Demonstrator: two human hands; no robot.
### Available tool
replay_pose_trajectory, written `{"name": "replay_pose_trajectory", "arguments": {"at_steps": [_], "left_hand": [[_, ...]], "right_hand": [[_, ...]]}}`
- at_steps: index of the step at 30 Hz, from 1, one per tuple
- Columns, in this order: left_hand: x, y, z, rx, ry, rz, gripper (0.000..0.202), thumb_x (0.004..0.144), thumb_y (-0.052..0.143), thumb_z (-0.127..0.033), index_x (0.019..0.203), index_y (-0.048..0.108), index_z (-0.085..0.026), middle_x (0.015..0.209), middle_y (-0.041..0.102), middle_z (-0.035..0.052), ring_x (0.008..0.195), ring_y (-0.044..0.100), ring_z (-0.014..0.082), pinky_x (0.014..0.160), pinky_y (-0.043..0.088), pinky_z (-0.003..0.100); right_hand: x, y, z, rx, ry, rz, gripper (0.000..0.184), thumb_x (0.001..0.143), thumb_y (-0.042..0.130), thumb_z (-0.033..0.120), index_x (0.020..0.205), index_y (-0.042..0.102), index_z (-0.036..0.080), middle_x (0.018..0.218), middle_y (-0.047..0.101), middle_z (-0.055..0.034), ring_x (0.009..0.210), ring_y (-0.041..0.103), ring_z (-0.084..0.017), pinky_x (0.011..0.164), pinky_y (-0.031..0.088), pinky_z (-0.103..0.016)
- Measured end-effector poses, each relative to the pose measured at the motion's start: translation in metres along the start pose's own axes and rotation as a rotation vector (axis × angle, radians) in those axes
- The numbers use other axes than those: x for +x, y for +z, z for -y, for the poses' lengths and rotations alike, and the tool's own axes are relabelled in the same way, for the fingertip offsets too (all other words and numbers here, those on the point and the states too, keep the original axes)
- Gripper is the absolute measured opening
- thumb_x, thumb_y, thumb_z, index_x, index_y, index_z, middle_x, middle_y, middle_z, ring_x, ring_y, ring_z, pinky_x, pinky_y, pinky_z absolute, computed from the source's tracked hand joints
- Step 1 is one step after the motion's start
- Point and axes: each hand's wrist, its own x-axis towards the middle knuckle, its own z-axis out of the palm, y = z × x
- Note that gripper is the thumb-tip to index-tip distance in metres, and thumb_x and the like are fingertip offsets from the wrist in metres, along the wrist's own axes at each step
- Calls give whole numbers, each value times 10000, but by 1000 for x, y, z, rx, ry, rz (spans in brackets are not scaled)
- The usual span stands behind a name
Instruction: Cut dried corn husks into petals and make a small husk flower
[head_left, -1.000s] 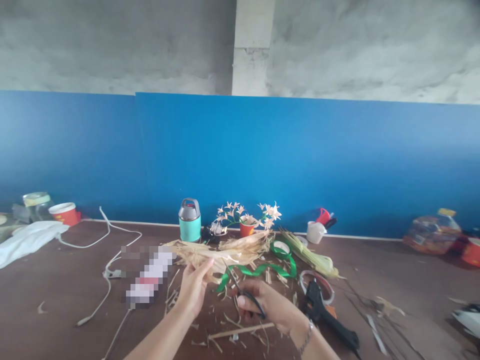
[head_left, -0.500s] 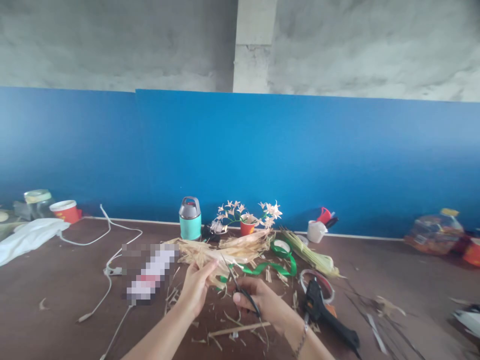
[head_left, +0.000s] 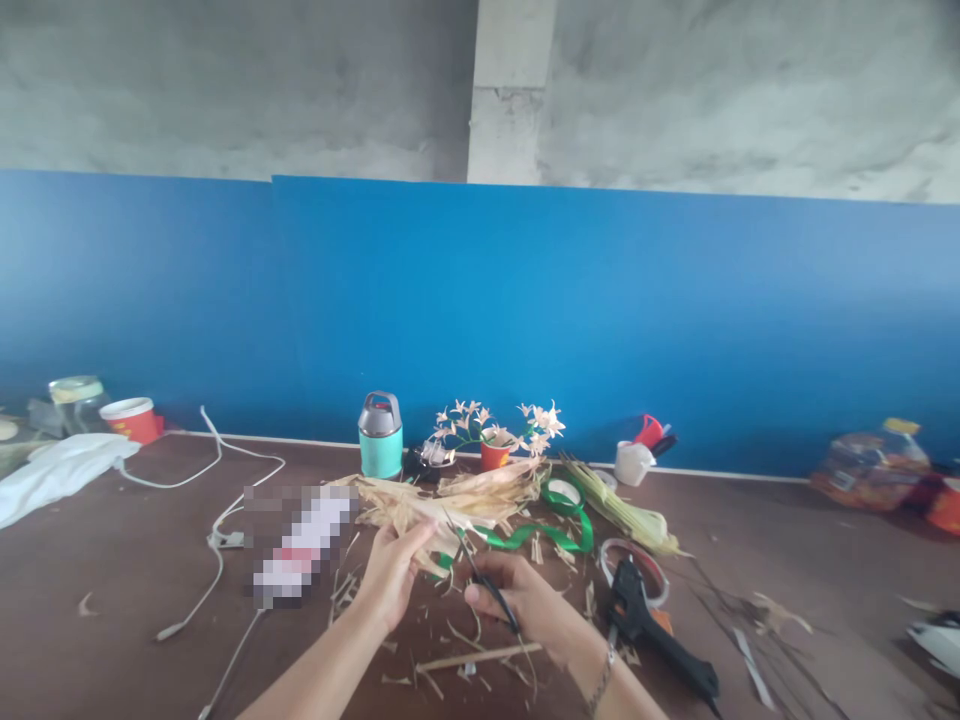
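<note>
Two bare hands work low in the centre of the view. On the left hand (head_left: 390,572) the fingers are curled, with thumb and fingertips pinched on a strip of dried husk (head_left: 420,520) at the near edge of the husk pile (head_left: 465,495). The right hand (head_left: 529,600) is closed through the handles of the black scissors (head_left: 480,572), blades pointing up toward the pinched strip; the blade opening is too small to read.

Hazards, as judged:
- The blade tips sit close to the left fingertips, so a cut without clearance could nick them.
- The husk looks brittle and fibrous, so a slanted bite could split it along the grain.
- The green ribbon (head_left: 559,538) lies just beside the blades and could be caught.
- The glue gun (head_left: 652,625) lies near the right wrist and could be knocked.

Surface: a dark brown table (head_left: 112,600) littered with trimmings, with a white cable (head_left: 217,520) at left and a teal flask (head_left: 380,437) and a red cup of husk flowers (head_left: 495,435) at the rear.

Room: a blue panel (head_left: 637,320) behind the table, bare concrete wall (head_left: 225,90) above
</note>
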Motion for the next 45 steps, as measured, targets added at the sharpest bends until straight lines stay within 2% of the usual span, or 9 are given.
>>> {"name": "replay_pose_trajectory", "arguments": {"at_steps": [8, 17, 23, 33, 45], "left_hand": [[0, 1, -1, 1, -21, -50, 195, 600, 748, -198, 746, 654, -109, 578, 679, 31, 531, 636, 156, 506, 495, 226], [0, 1, -2, -8, -32, -43, 221, 602, 743, -198, 777, 644, -106, 615, 697, 43, 574, 652, 169, 544, 504, 237], [0, 1, -3, -2, -41, -50, 220, 598, 746, -195, 767, 639, -106, 611, 697, 42, 561, 648, 166, 532, 500, 234], [3, -1, -3, -2, -58, -78, 248, 562, 760, -184, 757, 624, -115, 615, 696, 31, 552, 644, 162, 498, 492, 228], [7, -3, -2, 24, -120, -143, 178, 639, 721, -219, 749, 629, -113, 634, 702, 38, 574, 647, 149, 509, 498, 209]], "right_hand": [[1, -1, -1, -8, -5, 17, 495, 607, 715, 547, 857, 654, 125, 598, 460, 37, 532, 353, -65, 473, 260, -194], [1, 1, -5, -4, 2, -20, 479, 627, 710, 529, 852, 640, 112, 581, 481, 33, 500, 375, -58, 441, 267, -182], [3, 1, -7, 21, 32, -33, 506, 604, 719, 538, 858, 640, 107, 574, 478, 35, 467, 360, -49, 415, 260, -175], [3, 1, -6, -35, 45, -45, 453, 621, 710, 532, 800, 645, 121, 576, 473, 34, 472, 360, -52, 408, 270, -169], [1, -3, -14, -27, 69, -41, 425, 653, 691, 532, 802, 631, 138, 509, 409, 56, 449, 349, -52, 395, 276, -161]]}}
